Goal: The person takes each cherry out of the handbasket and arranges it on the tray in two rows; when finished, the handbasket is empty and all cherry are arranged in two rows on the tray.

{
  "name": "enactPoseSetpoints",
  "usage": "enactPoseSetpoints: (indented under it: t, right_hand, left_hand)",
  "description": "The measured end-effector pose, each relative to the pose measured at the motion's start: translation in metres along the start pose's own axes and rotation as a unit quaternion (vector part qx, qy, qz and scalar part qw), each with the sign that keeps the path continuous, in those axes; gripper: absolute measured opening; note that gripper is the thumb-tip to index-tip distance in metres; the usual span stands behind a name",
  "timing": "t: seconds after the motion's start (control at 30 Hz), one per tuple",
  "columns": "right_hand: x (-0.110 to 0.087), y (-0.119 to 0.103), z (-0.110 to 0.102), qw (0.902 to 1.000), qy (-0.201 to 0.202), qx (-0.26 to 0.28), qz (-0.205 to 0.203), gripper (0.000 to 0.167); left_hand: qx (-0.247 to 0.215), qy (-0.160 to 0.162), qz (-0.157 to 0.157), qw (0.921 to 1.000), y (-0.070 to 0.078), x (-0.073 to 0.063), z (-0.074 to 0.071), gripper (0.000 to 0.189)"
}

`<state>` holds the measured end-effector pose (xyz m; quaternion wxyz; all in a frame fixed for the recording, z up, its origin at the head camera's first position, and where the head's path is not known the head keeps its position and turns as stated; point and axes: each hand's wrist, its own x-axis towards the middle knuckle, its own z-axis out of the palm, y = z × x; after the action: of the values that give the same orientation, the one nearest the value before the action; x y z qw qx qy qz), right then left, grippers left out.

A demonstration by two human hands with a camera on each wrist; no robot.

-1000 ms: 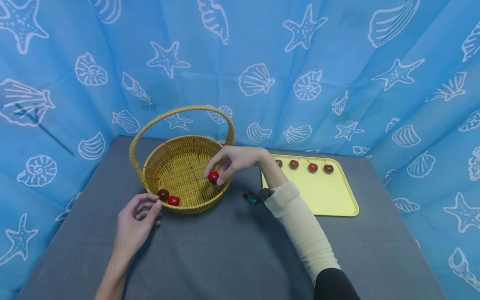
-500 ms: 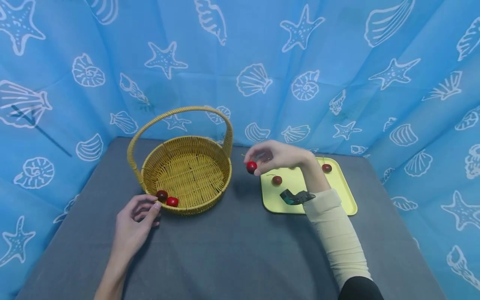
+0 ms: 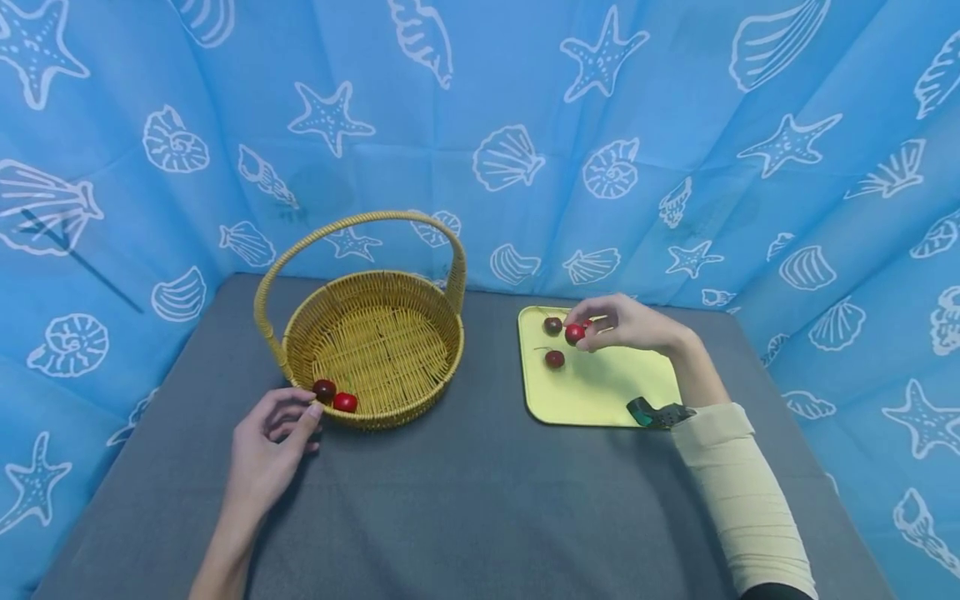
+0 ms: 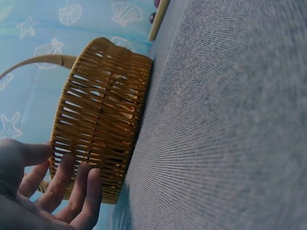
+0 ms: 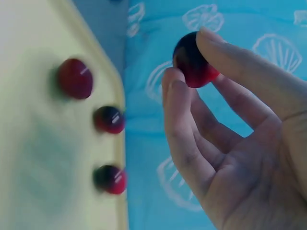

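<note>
Above the yellow tray (image 3: 600,398), my right hand (image 3: 626,323) pinches a red cherry (image 3: 574,334) between thumb and fingertips. The right wrist view shows this cherry (image 5: 193,60) as dark on one side. On the tray lie a dark cherry (image 3: 552,326), another cherry (image 3: 554,359) nearer the front, and one partly hidden behind the fingers. The wicker basket (image 3: 382,421) stands at left. My left hand (image 3: 273,446) holds its near left rim, thumb and fingers about the edge. Inside, by that hand, are a dark cherry (image 3: 324,391) and a bright red cherry (image 3: 345,402).
The basket's tall arched handle (image 3: 360,220) rises over its opening. A grey cloth (image 3: 465,500) covers the table, and a blue shell-patterned curtain (image 3: 450,108) hangs behind and at both sides. Part of the tray's right side is behind my right hand and forearm.
My right hand has carried the pinched cherry from over the basket rightward to above the tray. My left hand and the basket have stayed in place.
</note>
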<state>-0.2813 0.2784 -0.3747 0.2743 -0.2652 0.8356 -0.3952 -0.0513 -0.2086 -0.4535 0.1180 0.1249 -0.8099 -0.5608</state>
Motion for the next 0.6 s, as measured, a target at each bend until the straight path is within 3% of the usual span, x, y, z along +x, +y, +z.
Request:
enactPoseSetpoints:
  t: [0.3,0.6]
  right_hand:
    - [-0.018,0.036,0.009,0.9983,0.049,-0.009,0.031,0.043]
    - [-0.019,0.062,0.023,0.9983,0.044,0.000,0.040,0.041]
  left_hand:
    - [0.001,-0.001,-0.001,1.0000,0.001,0.000,0.000,0.028]
    - [-0.005,-0.005,-0.007,1.0000,0.000,0.000,-0.001,0.029]
